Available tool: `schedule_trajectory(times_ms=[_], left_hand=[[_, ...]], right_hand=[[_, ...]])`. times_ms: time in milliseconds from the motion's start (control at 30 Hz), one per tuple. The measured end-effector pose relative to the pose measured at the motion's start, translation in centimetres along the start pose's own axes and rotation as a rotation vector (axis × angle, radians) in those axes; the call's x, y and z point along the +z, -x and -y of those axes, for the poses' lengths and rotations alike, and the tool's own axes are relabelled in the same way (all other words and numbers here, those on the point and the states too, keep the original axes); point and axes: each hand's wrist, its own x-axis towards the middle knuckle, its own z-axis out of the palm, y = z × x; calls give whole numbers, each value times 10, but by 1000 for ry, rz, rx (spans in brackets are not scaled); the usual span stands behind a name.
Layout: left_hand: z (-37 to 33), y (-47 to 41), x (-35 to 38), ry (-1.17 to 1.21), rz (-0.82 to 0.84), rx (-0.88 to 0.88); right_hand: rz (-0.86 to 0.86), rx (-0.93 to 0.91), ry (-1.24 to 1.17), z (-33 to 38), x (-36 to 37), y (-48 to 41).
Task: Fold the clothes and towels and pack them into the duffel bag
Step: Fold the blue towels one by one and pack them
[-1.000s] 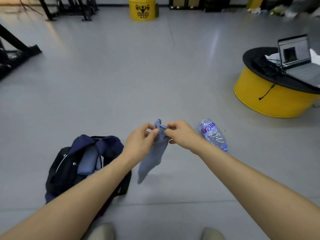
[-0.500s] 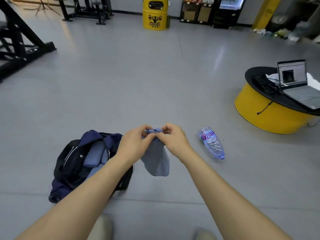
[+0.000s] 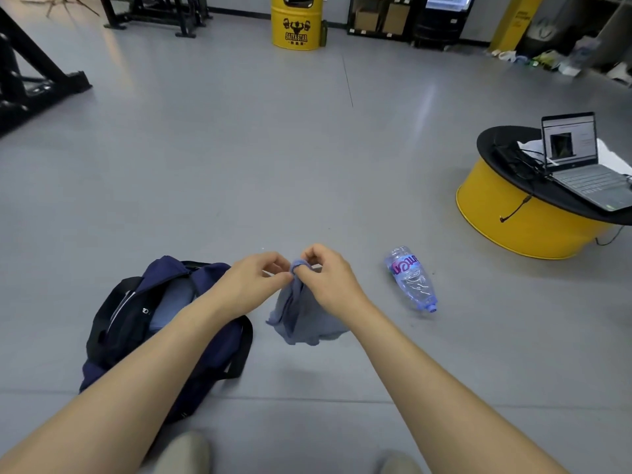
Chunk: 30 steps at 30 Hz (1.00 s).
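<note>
Holding a small blue-grey cloth up in front, above the grey floor. Pinched at its bunched top by the left hand and the right hand, thumb and curled fingers of each closed on the fabric, the two hands almost touching. Hanging loose below the hands; cannot tell whether the lower hem reaches the floor. Just left of the cloth, partly under the left forearm, a dark blue duffel bag lying open on the floor, with light blue fabric inside. To the right of the cloth, near but apart, a clear water bottle lying on its side. By the right edge of the floor, a low round yellow table carrying an open laptop. At the far edge, a yellow drum standing upright.
</note>
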Motion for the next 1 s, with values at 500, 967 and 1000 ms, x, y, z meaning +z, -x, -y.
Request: schedule_trajectory(times_ms=[500,967,1000], left_hand=[[14,-6,9,-176,-173,-82],[-25,0,16,209,-319,153],[-26,0,16,230,-323,152]], right_hand=[[-161,0,-3,-6,-23,-6],[52,-152,118,9,-14,7],[35,-160,126,10,-15,8]])
